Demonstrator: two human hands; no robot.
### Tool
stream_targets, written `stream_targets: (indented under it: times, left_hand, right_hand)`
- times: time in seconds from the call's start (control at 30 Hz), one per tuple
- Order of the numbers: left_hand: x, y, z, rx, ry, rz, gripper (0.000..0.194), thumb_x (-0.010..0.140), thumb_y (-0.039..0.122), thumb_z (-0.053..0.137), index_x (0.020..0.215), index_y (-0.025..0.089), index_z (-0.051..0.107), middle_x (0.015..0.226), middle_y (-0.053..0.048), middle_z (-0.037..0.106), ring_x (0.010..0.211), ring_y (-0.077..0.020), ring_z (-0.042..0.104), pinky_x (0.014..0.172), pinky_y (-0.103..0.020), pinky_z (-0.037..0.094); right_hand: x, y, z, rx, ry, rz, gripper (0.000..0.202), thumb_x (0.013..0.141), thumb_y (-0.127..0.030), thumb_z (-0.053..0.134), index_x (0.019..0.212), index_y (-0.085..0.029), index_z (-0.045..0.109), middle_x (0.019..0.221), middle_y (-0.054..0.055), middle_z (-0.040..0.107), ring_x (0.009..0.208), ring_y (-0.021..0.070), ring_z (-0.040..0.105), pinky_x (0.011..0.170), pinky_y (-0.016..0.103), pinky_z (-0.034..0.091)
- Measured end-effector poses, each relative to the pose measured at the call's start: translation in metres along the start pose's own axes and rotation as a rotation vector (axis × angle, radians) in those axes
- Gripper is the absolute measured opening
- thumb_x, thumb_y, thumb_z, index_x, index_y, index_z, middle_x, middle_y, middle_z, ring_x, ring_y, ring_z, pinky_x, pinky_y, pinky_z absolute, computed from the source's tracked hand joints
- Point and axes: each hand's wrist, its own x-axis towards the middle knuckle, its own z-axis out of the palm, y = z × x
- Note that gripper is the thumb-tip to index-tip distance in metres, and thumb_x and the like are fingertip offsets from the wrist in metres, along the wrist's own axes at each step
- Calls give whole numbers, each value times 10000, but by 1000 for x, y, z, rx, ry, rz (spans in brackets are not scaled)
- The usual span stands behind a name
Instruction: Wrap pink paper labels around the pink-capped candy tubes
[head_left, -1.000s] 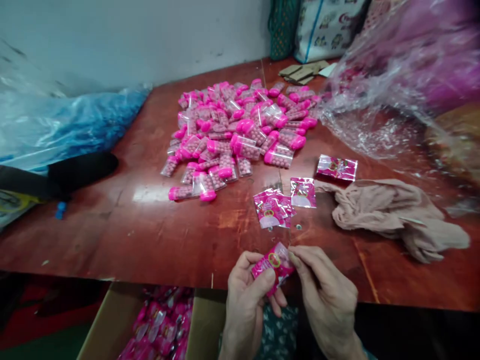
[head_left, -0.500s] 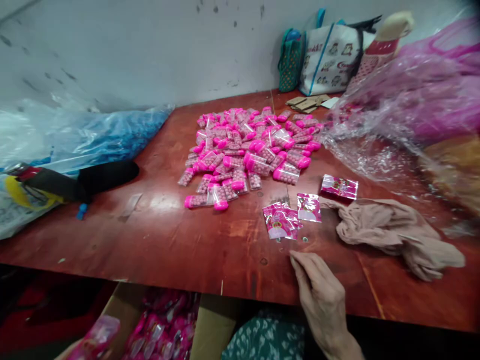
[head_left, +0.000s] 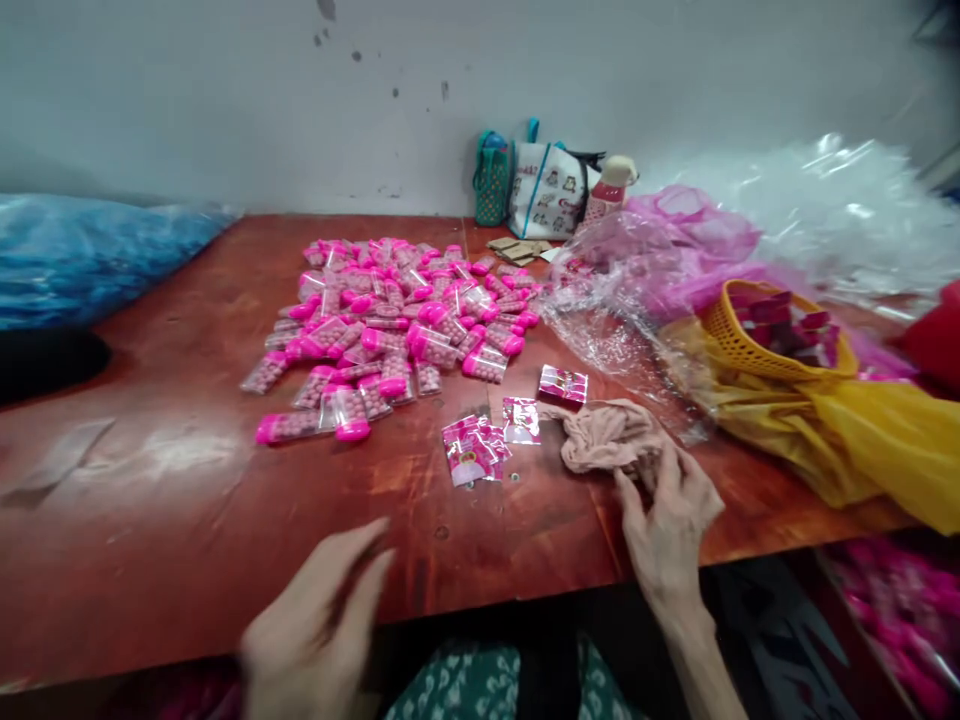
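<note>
My right hand (head_left: 671, 520) has its thumb and fingers closed on the near right edge of a crumpled beige cloth (head_left: 607, 436) lying on the table. Blurred by motion, my left hand (head_left: 319, 610) hangs over the table's front edge, thumb and fingers apart, nothing in it. Between the hands lie several pink printed sachets (head_left: 469, 452), one single sachet (head_left: 520, 421) and a small stack of sachets (head_left: 564, 384). Farther back spreads a heap of clear bottles with pink caps (head_left: 390, 320), filled with small pink balls.
A yellow basket (head_left: 780, 365) holding dark pink packets stands at right on a yellow bag (head_left: 885, 440). Crumpled clear and pink plastic (head_left: 675, 240) lies behind it. A patterned bag (head_left: 547, 190) stands by the wall. Blue plastic-wrapped goods (head_left: 90, 260) fill the far left.
My right hand has moved right onto the beige cloth. My left hand has risen from the box below, without the pink-and-clear item it held. The view has turned right.
</note>
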Motion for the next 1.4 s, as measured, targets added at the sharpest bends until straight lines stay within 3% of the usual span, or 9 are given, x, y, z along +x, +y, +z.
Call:
stream_targets:
  times: [0.1,0.23,0.43,0.57,0.7,0.8,0.93,1.17,1.4]
  left_hand:
    - [39,65,78,-10,-427,283,230,805,183,537,1017,196,625,958,-98,664,888,-252,599,807,-380,465]
    - [58,117,177,-1,-550,429,250,794,120,535,1027,179,602,1080,-131,603,1016,-266,545,845,-398,440]
    - [68,120,238,99,-591,471,248,878,293,478,1034,126,574,1041,-105,602,950,-222,575,822,-434,460]
    - [71,121,234,134,-623,454,252,865,313,505,1030,135,572,1002,-76,609,830,-178,602,716,-375,503]
    - [69,112,190,76,-633,506,176,841,292,525,899,159,624,828,-52,649,734,-172,605,660,-301,485]
    - [76,79,138,61,-536,460,183,821,225,545,987,191,614,941,-57,649,843,-182,586,748,-292,458]
    - [88,21,88,150,-302,258,251,783,233,597,1022,159,615,1038,-131,587,1084,-313,428,901,-503,337]
    - [80,3,93,37,-222,174,129,721,130,638,801,224,676,1048,-66,570,1139,-275,375,944,-453,313]
    - [78,2,95,-204,-164,-29,76,685,120,618,658,181,581,681,2,550,711,-179,510,669,-305,405]
  right_hand:
    - [11,23,6,-23,-85,-88,322,882,-284,418,1146,-151,545,1185,167,462,1077,315,387,889,487,345]
    - [14,29,12,-13,-92,-121,256,900,-287,374,863,-177,601,1003,121,536,930,269,415,790,416,373]
    - [28,35,21,-52,-79,-97,325,908,-318,349,731,-170,577,763,93,530,764,243,398,711,388,339]
    - [33,41,26,-74,-55,-97,424,915,-378,319,621,-182,555,668,81,502,739,243,382,698,378,341]
    - [29,45,26,-76,-45,-126,393,902,-379,343,633,-189,557,712,86,534,780,252,399,713,378,347]
    - [26,47,27,-68,-43,-130,344,878,-368,387,631,-190,548,739,89,550,798,255,415,732,382,348]
    - [25,46,27,-53,-30,-116,322,865,-369,399,638,-192,545,758,94,550,817,264,421,742,387,342]
    - [25,44,25,-35,-7,-142,324,858,-370,412,639,-186,563,742,93,565,779,251,456,746,397,346]
    - [23,37,22,5,139,-85,268,822,-358,537,717,-135,642,831,136,623,875,280,516,794,441,367]
